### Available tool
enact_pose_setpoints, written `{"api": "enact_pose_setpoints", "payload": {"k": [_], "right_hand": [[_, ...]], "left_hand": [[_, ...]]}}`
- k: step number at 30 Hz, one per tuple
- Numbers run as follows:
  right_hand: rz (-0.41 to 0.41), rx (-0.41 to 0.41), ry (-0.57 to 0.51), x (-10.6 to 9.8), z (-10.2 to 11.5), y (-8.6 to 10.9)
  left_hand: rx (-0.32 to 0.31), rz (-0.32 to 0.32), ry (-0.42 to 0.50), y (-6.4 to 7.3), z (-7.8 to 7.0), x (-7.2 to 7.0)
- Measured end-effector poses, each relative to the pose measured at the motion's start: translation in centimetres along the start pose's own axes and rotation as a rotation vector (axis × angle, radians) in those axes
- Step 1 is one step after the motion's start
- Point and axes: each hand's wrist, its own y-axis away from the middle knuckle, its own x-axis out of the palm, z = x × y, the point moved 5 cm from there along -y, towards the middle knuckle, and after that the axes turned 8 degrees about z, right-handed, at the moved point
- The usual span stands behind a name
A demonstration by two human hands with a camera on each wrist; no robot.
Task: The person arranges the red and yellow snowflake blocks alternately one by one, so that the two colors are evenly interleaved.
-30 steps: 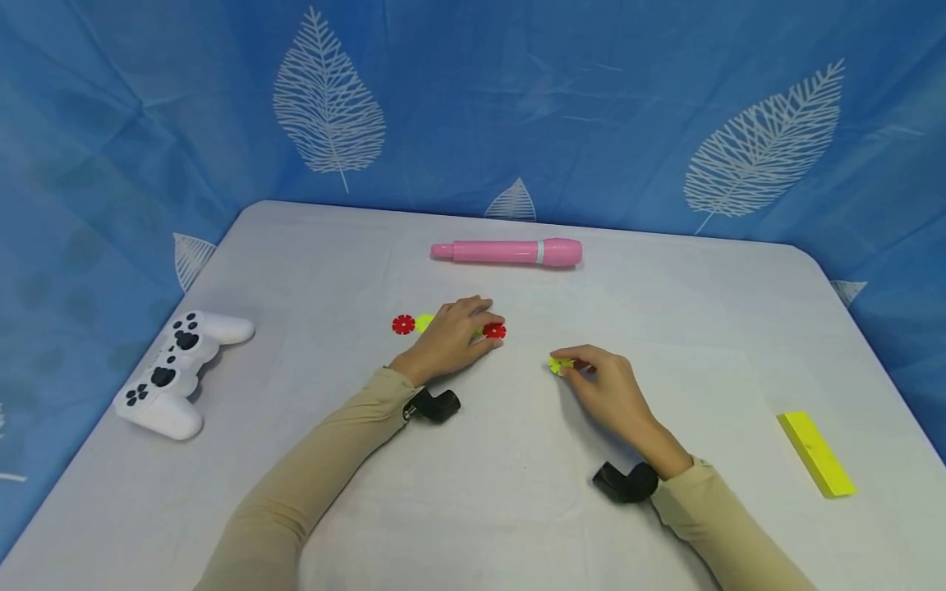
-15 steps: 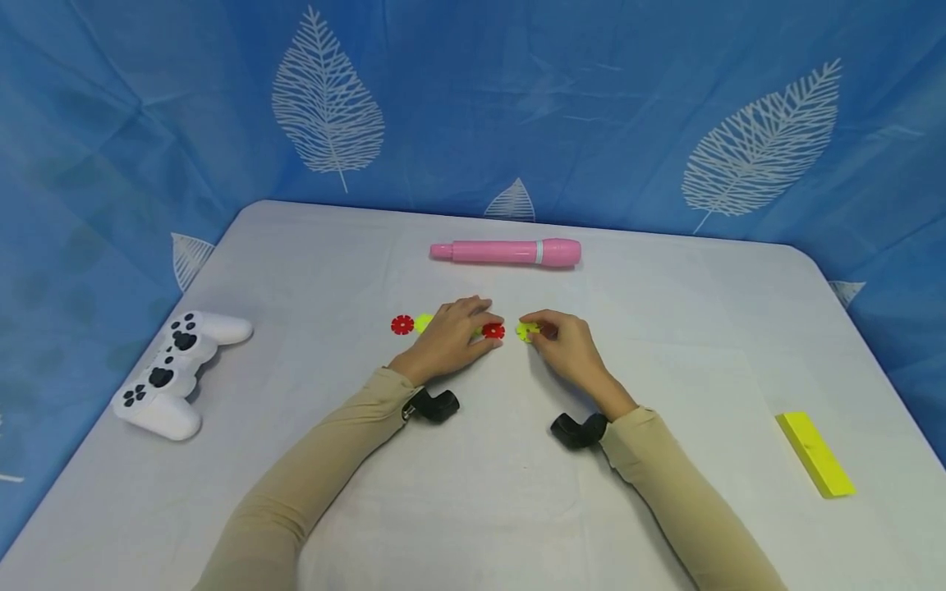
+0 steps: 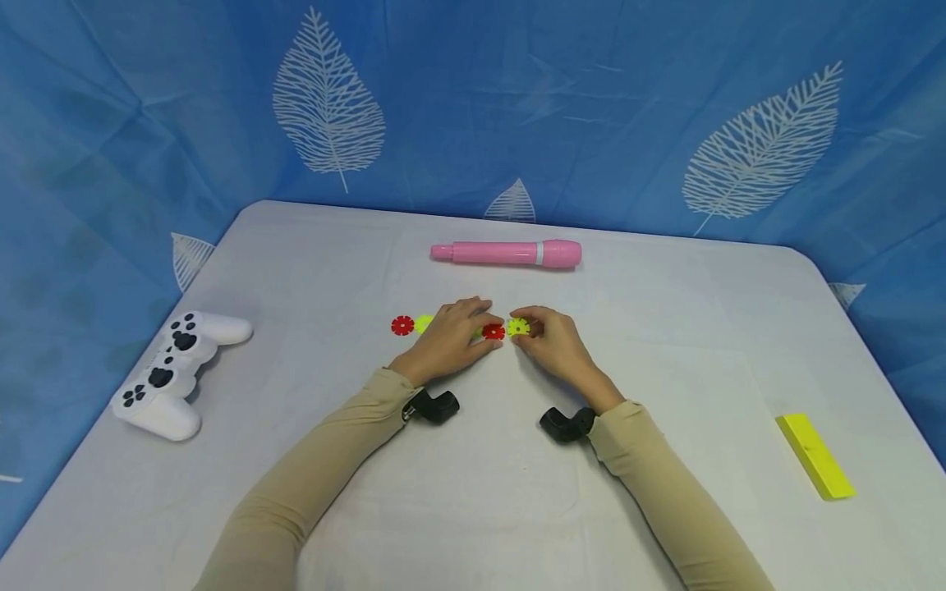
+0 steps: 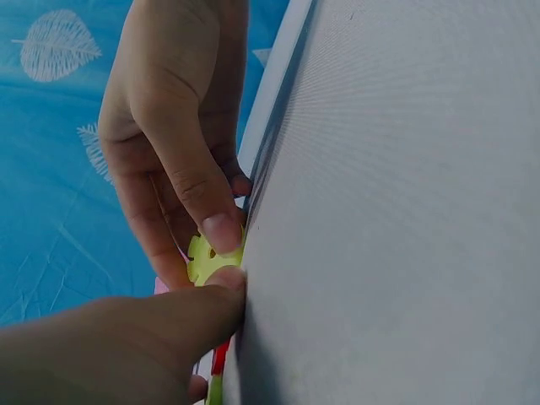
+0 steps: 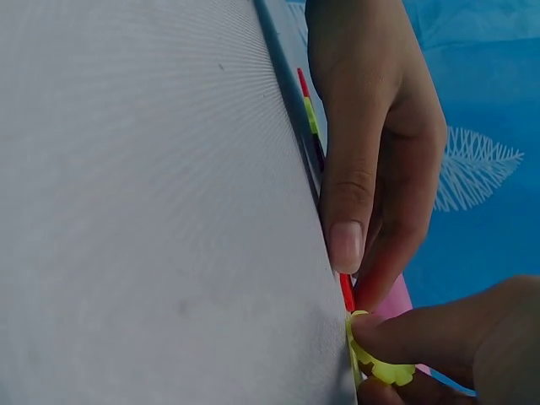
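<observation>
A row of flat notched plastic discs lies on the white table, with a red end disc (image 3: 402,326) and a yellow-green disc (image 3: 424,323) showing left of my left hand (image 3: 451,338). That hand covers the middle of the row. Its thumb and index finger hold the red disc (image 3: 493,332) at the right end, also visible as a red edge (image 5: 347,292) in the right wrist view. My right hand (image 3: 557,345) pinches a yellow-green disc (image 3: 519,327) between thumb and fingers, right beside that red disc. Whether the two discs touch, I cannot tell.
A pink toy microphone (image 3: 506,253) lies behind the hands. At the left edge of the table (image 3: 443,509) is a white game controller (image 3: 181,373); a yellow block (image 3: 816,455) lies at the right. A blue leaf-patterned cloth (image 3: 473,98) hangs behind.
My right hand has moved left and away from me, bringing the yellow-green disc up beside the red disc. My left hand has stayed in place.
</observation>
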Motion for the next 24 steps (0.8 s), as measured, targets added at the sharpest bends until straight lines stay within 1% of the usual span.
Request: {"api": "enact_pose_setpoints", "payload": {"k": [4,10,18,24], "right_hand": [[-0.002,0.002,0.024,0.2,-0.01,-0.17],[0.005,0.044,0.043,0.3,-0.16,-0.24],[0.058,0.066,0.061,0.48,-0.05,-0.08],[0.072,0.06,0.077,0.63,0.02,0.09]], "left_hand": [[0.0,0.001,0.003,-0.03,0.03,0.04],[0.002,0.0,0.003,-0.04,0.03,0.04],[0.007,-0.005,-0.001,0.01,0.07,0.01],[0.016,-0.008,-0.006,-0.01,0.08,0.12]]}}
